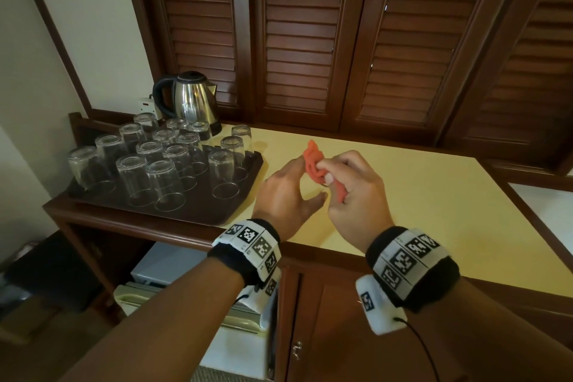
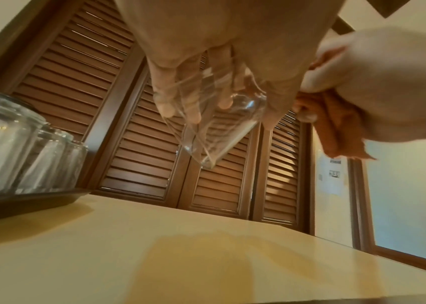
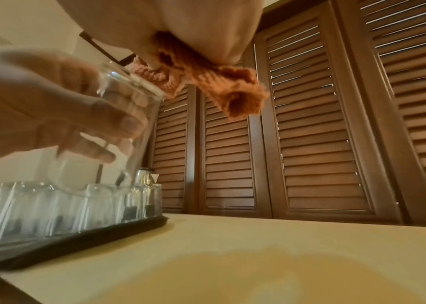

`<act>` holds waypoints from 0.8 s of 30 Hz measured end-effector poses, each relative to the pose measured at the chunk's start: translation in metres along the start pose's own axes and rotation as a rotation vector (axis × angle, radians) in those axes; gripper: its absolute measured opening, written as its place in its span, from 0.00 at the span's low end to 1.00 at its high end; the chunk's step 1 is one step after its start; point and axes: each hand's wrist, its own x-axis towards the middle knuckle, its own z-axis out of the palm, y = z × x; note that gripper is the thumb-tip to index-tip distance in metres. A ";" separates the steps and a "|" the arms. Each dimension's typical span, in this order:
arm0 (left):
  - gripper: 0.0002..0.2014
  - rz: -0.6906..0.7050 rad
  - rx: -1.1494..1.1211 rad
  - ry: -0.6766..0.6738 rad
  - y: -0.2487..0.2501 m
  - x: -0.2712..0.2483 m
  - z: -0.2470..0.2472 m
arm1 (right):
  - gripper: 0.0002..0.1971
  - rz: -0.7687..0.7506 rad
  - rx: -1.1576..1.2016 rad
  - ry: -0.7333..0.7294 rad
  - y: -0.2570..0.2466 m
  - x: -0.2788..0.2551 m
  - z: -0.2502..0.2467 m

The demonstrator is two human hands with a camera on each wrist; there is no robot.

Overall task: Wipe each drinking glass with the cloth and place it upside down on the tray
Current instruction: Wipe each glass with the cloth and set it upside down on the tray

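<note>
Left hand [image 1: 280, 195] around glass [image 2: 214, 123], right hand [image 1: 353, 195] clutching cloth [image 1: 313, 161], above bare counter [image 1: 418, 195] beside tray [image 1: 173, 211].

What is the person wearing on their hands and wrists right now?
Both hands, left hand and right hand, are bare, with no gloves or sleeves. Each wrist carries a black wristband wrapped in white panels printed with black square tag patterns. A small white tagged box hangs under the right wrist, trailing a thin black cable.

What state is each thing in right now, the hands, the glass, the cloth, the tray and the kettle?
Left hand: holds glass.
Right hand: grips cloth.
Glass: held, tilted, above counter.
Cloth: bunched at the glass.
Tray: loaded with upside-down glasses.
Kettle: upright, lid closed.
</note>
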 end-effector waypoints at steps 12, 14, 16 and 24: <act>0.28 -0.032 -0.106 0.082 -0.001 -0.004 0.012 | 0.20 -0.010 -0.192 -0.046 0.003 -0.005 -0.006; 0.27 -0.040 -0.141 0.082 0.006 -0.007 0.020 | 0.20 0.036 -0.178 -0.023 0.000 -0.001 -0.005; 0.25 -0.052 -0.185 0.079 0.003 -0.007 0.021 | 0.19 -0.008 -0.127 -0.069 -0.006 -0.003 -0.004; 0.32 -0.023 -0.128 0.044 0.003 -0.002 0.019 | 0.19 -0.019 -0.127 -0.096 0.003 -0.001 -0.008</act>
